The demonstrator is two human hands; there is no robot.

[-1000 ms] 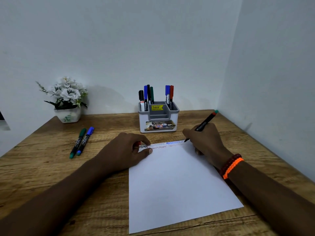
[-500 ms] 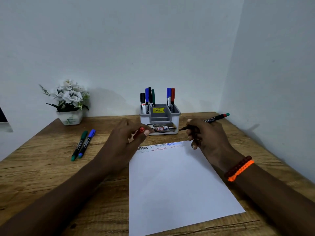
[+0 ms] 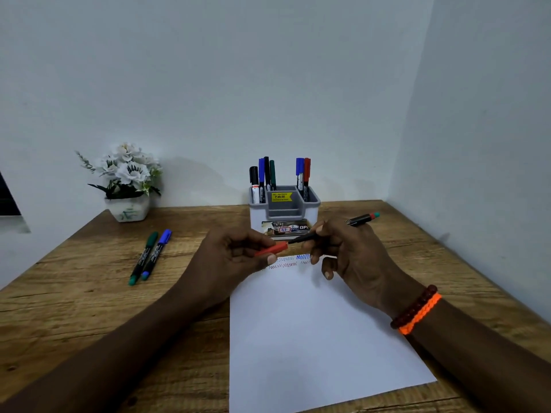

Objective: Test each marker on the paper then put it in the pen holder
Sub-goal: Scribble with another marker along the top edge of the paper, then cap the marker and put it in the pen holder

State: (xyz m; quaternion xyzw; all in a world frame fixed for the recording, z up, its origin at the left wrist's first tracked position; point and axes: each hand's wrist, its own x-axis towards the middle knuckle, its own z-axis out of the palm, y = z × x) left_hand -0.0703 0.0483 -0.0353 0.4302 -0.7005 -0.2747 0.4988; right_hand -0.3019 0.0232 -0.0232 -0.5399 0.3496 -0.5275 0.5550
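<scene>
Head view: the desk carries the paper at six o'clock and the pen holder at twelve. Above the paper's far edge, the right hand grips the marker; the left hand pinches its red cap, tip meeting cap.

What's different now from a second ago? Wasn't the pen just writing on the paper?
Yes. The right hand has lifted the marker off the paper and swung its tip left. The left hand left the sheet's top edge and raised the red cap to meet the tip; the cap is not on yet. The pen holder, the two markers on the table and the flower pot stayed put.
</scene>
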